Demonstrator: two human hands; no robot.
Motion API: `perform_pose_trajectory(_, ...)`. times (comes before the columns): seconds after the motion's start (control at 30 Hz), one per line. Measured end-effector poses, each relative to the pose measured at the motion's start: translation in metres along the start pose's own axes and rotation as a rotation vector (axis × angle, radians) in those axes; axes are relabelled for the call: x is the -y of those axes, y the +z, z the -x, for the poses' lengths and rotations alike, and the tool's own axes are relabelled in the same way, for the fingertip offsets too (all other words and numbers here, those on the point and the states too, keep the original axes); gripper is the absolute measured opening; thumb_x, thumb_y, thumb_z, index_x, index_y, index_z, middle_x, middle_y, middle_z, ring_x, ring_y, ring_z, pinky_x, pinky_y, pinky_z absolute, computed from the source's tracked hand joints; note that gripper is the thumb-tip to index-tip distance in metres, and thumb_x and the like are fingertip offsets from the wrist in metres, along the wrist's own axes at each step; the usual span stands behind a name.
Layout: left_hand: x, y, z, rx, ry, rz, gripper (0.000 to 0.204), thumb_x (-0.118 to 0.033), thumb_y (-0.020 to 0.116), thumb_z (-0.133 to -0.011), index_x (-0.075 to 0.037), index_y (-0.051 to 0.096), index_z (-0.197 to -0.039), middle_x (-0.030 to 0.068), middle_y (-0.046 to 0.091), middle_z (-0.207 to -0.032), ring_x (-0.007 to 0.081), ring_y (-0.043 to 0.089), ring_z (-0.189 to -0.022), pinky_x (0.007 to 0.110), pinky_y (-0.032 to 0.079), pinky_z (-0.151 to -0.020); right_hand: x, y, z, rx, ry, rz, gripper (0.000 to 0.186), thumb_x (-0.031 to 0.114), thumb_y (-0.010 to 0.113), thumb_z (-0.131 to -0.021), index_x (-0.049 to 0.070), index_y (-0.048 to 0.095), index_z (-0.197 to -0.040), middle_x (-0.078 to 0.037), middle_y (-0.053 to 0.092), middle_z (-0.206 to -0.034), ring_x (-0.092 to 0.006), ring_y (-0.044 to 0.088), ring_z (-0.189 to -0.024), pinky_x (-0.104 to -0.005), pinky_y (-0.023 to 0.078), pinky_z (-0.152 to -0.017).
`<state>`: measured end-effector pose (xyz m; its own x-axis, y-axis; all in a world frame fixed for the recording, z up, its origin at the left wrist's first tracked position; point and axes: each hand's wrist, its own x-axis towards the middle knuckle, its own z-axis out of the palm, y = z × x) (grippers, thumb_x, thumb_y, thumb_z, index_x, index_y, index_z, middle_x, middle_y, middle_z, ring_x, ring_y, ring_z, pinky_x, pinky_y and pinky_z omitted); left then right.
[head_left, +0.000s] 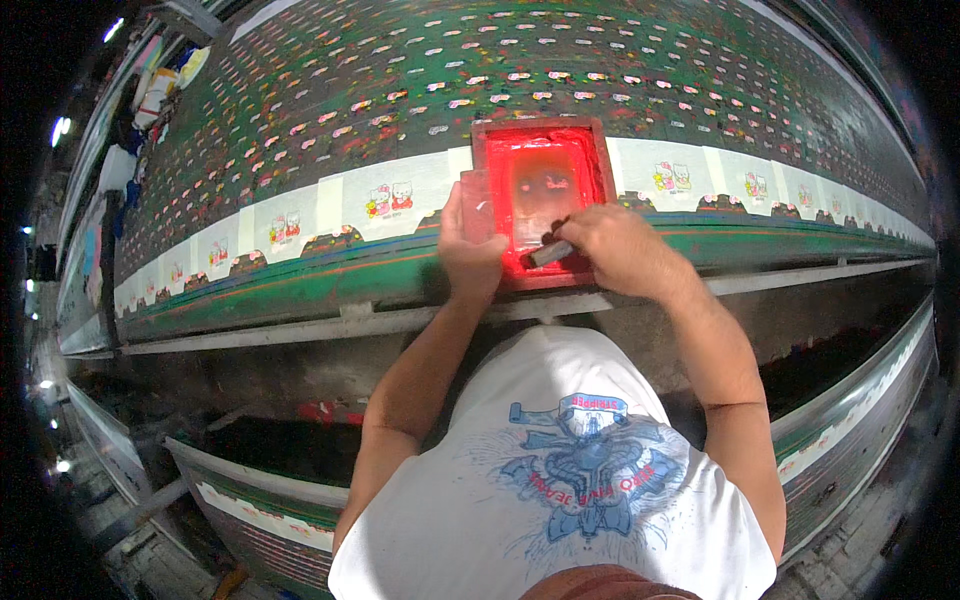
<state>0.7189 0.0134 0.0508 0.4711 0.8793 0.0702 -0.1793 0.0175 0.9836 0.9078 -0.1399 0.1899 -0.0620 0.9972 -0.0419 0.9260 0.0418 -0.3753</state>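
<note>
A screen printing frame [540, 125], its wooden rim smeared with red ink, lies on the long green table right in front of me. Red ink [508, 170] coats the mesh around a translucent middle window. My left hand [470, 258] grips the frame's left side, thumb toward the near corner, at a flat reddish block [478, 205] on that side. Over the near right part of the frame, my right hand [618, 250] is closed on a squeegee [547, 255], a short grey-brown bar held at a slant. Its lower edge is hard to make out.
Pale fabric pieces [388, 195] with small cartoon prints lie in a row along the table [400, 262], left and right of the frame. Colourful ink marks cover the table's far part. A metal rail [250, 335] runs along the near edge. Another printing table [260, 495] stands behind me.
</note>
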Motion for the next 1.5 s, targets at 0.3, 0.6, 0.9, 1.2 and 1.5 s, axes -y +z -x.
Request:
perform_pose_trajectory(0.3, 0.004, -0.001, 0.000, 0.024, 0.023, -0.007, 0.101, 0.016, 0.065, -0.080, 0.012, 0.029, -0.174, 0.0239, 0.052, -0.171, 0.0309, 0.053, -0.159, 0.044, 0.041, -0.135, -0.065, 0.000, -0.071, -0.098, 0.132, 0.076, 0.038, -0.004, 0.069, -0.090, 0.002, 0.075, -0.127, -0.023, 0.077, -0.120, -0.0474, 0.072, -0.121, -0.0583, 0.059, -0.103)
perform_pose_trajectory(0.6, 0.004, 0.001, 0.000, -0.013, 0.008, -0.236, 0.102, 0.014, 0.069, -0.078, 0.010, 0.034, -0.174, 0.0244, 0.052, -0.171, 0.0308, 0.052, -0.160, 0.042, 0.040, -0.135, -0.075, 0.020, -0.084, -0.297, 0.119, 0.138, 0.053, -0.001, 0.074, -0.084, 0.010, 0.078, -0.137, -0.021, 0.078, -0.123, -0.0430, 0.072, -0.123, -0.0545, 0.057, -0.111)
perform_pose_trajectory(0.9, 0.013, -0.005, 0.006, -0.032, -0.006, -0.212, 0.100, 0.006, 0.077, -0.084, 0.004, 0.038, -0.176, 0.0205, 0.056, -0.168, 0.0288, 0.057, -0.154, 0.040, 0.045, -0.130, -0.005, 0.050, -0.016, -0.360, 0.089, 0.070, 0.057, -0.002, 0.074, -0.083, 0.007, 0.078, -0.139, -0.016, 0.076, -0.119, -0.0389, 0.071, -0.110, -0.0521, 0.054, -0.095)
perform_pose_trajectory(1.2, 0.000, -0.001, 0.003, -0.019, 0.092, -0.313, 0.100, 0.006, 0.074, -0.081, 0.005, 0.040, -0.174, 0.0222, 0.058, -0.165, 0.0295, 0.058, -0.152, 0.041, 0.046, -0.129, 0.042, 0.063, 0.033, -0.262, 0.142, 0.006, 0.068, 0.002, 0.086, -0.072, 0.009, 0.076, -0.139, -0.012, 0.071, -0.129, -0.0369, 0.067, -0.121, -0.0515, 0.054, -0.101)
perform_pose_trajectory(1.5, -0.023, 0.009, -0.002, 0.028, -0.067, -0.002, 0.102, 0.015, 0.070, -0.081, 0.009, 0.031, -0.175, 0.0192, 0.057, -0.164, 0.0285, 0.058, -0.152, 0.040, 0.047, -0.129, 0.029, 0.073, 0.074, -0.593, 0.315, -0.269, 0.048, 0.011, 0.089, -0.091, 0.007, 0.078, -0.138, -0.018, 0.070, -0.149, -0.0381, 0.063, -0.144, -0.0516, 0.049, -0.122)
